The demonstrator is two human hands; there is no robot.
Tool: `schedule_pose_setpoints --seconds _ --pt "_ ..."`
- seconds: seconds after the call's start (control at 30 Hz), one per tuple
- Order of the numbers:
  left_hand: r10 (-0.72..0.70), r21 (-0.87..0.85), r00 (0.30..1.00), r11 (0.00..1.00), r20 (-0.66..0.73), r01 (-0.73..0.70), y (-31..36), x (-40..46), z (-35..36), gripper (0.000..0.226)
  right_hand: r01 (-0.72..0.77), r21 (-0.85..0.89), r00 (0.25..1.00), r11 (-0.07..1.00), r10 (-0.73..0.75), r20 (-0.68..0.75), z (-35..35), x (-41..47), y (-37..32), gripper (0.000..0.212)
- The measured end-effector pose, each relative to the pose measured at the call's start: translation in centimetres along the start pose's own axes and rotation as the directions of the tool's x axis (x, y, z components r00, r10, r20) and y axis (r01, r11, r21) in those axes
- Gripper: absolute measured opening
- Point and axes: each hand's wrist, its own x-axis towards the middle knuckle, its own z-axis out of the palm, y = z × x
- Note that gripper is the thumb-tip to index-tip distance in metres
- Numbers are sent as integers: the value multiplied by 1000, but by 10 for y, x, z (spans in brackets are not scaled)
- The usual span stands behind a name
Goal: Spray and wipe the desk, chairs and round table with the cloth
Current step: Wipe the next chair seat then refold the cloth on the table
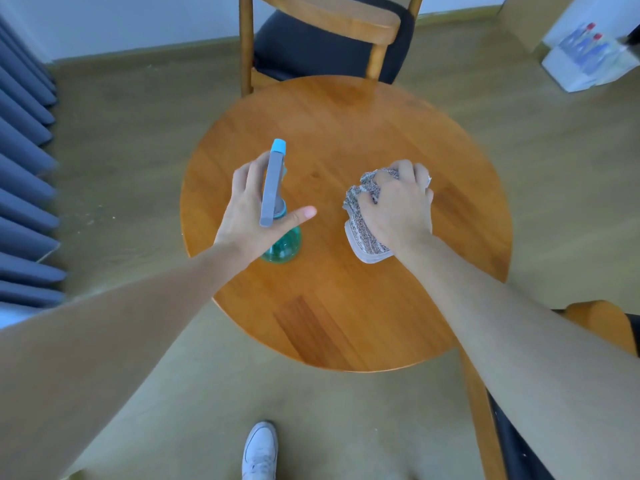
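Standing right at the round table's worktop [346, 289], with 1 white shoe [259, 448] on the floor just short of its near edge. Looks like the spray-then-wipe step for this table is on. Left hand [249, 209] is around the neck of the teal spray bottle [282, 244], which looks to be sitting on the worktop left of centre. The thumb sticks out straight and the fingers [242, 174] reach along the grey trigger head, so the hold looks loose, not a real squeeze. Right hand [394, 206] is palm-down just right of the bottle, fingers curled tight over the bunched speckled cloth [363, 237], pressing it on the wood. Next up I'd guess broad strokes out to the rim. Past the far edge, 1 wooden chair [329, 32] is tucked in.
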Motion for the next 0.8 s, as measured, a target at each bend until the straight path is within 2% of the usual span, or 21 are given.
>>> schedule_pose_setpoints --seconds 0.17,0.33,0.4,0.47,0.57,0.6,0.67,0.8 --pt "-18 32 997 999 73 16 0 -9 -8 112 39 5 999 999 -38 -8 -6 -14 -1 35" --pt "-157 113 987 982 34 153 -1 -36 -16 112 80 32 997 996 -81 5 -12 -37 11 34" --pt "-212 139 977 967 -37 215 -3 -54 -13 101 98 40 995 994 -98 7 -13 -49 17 33" --pt "-335 160 939 925 -81 344 -7 -71 -9 81 116 46 993 992 -116 8 -14 -60 24 33" --pt "-512 244 858 839 47 487 -12 -93 -3 38 148 54 989 988 -149 16 -17 -76 38 32" --pt "-511 258 855 841 91 476 -11 -99 -1 28 158 62 987 985 -159 14 -17 -81 43 32" --pt "-443 254 886 880 139 401 -3 -109 7 22 182 92 983 979 -183 5 -18 -91 53 30" --pt "-151 211 968 972 200 108 26 -114 34 38 262 203 964 944 -265 -14 -17 -105 73 26"
